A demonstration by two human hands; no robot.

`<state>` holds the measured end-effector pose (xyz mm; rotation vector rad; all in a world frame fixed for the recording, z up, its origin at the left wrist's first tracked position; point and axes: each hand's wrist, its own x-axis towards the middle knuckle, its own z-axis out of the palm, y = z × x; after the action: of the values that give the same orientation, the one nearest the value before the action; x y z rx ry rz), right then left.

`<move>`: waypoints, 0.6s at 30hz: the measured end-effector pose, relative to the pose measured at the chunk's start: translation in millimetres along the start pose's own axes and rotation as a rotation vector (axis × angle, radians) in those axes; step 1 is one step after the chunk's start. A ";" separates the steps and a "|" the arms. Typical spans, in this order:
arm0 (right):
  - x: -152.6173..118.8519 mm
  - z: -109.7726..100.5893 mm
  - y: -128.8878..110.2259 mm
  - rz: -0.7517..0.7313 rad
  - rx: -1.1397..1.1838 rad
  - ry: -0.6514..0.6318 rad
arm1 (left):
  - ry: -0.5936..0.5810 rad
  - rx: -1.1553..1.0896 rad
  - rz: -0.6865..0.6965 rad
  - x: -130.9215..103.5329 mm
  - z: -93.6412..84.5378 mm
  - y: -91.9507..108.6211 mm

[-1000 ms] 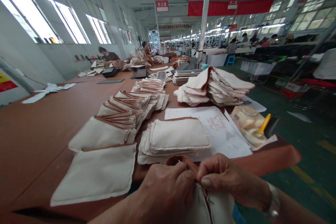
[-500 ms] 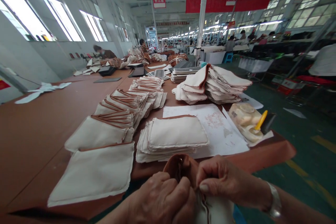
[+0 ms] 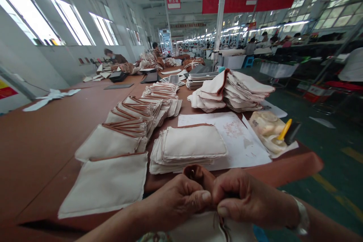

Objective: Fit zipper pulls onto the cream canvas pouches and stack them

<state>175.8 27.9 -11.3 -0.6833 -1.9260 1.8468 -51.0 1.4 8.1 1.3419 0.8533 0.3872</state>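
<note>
Close to me, a cream fabric pouch with brown trim (image 3: pixel 198 228) hangs at the table's front edge, its brown upper part standing up behind my fingers. My left hand (image 3: pixel 181 198) pinches the trim between thumb and fingers. Right beside it, my right hand (image 3: pixel 246 196) grips the same trim, knuckles bent, a pale bracelet at the wrist. Both hands nearly meet over the pouch, and their fingertips are partly hidden. Just beyond lies a stack of cream pouches (image 3: pixel 195 141). To the left, a single flat pouch (image 3: pixel 104 185) rests near the edge.
A long row of overlapping pouches (image 3: pixel 124 136) runs away on the brown table (image 3: pixel 45 147). Further right stand a taller pouch pile (image 3: pixel 246 87), white paper (image 3: pixel 241 140), and a plastic-wrapped lump (image 3: pixel 266 124) beside a yellow-handled brush (image 3: pixel 285 129). A person (image 3: pixel 115 56) sits at the far left.
My left hand has turned from knuckles-up to thumb-up, its thumb now showing along the trim. The right hand stays nearly in place, still gripping. The view has shifted slightly.
</note>
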 end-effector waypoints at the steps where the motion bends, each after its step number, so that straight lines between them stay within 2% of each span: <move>1: -0.3 -0.4 0.4 0.001 -0.004 -0.003 | -0.022 -0.038 -0.006 0.5 -0.2 -0.3; 7: 2.1 -2.8 0.6 0.025 -0.012 0.034 | -0.028 -0.091 -0.009 3.0 -3.4 1.2; 13: 2.7 -4.0 -3.6 0.026 -0.016 0.015 | -0.091 -0.129 -0.118 6.4 -7.7 3.7; 16: 4.1 -5.8 -3.5 0.012 -0.025 0.001 | -0.085 -0.036 -0.125 7.1 -7.2 6.0; 18: 6.2 -6.8 -0.9 0.009 -0.041 -0.002 | -0.039 0.122 -0.100 6.6 -4.8 7.3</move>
<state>174.7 37.0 -10.4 -0.7049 -1.9705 1.8184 -48.5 10.9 13.0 1.4083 0.9193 0.2329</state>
